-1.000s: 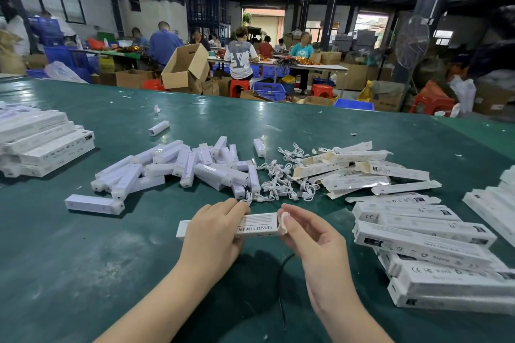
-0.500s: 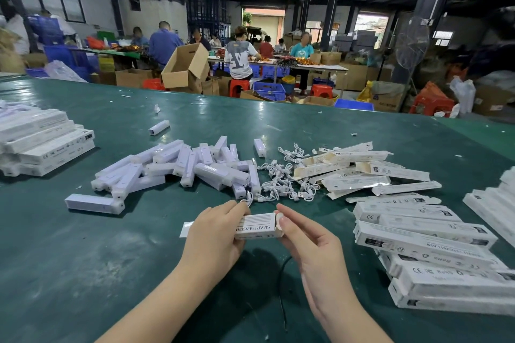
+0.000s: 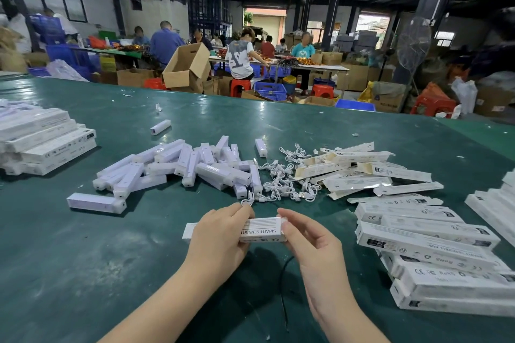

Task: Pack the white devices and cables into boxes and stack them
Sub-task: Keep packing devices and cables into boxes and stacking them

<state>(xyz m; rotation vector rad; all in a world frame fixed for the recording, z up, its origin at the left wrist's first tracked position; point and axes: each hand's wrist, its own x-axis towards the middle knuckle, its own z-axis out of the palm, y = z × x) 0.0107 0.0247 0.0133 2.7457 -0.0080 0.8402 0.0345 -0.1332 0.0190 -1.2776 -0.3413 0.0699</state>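
Both hands hold 1 long white box (image 3: 263, 230) just above the green table (image 3: 83, 273): left hand (image 3: 220, 234) curled round its middle, right hand (image 3: 309, 242) pinching its closed end. Loose devices (image 3: 195, 167), cables (image 3: 281, 184) beyond.

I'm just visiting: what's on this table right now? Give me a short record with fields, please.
surface: green table
in hand: a long white box printed SMART SENSOR, held level above the table
left hand: grips the box around its middle
right hand: pinches the box's right end
middle left: pile of white devices
centre: tangle of white cables
centre right: empty open boxes
right: stacked boxes
far left: another box stack
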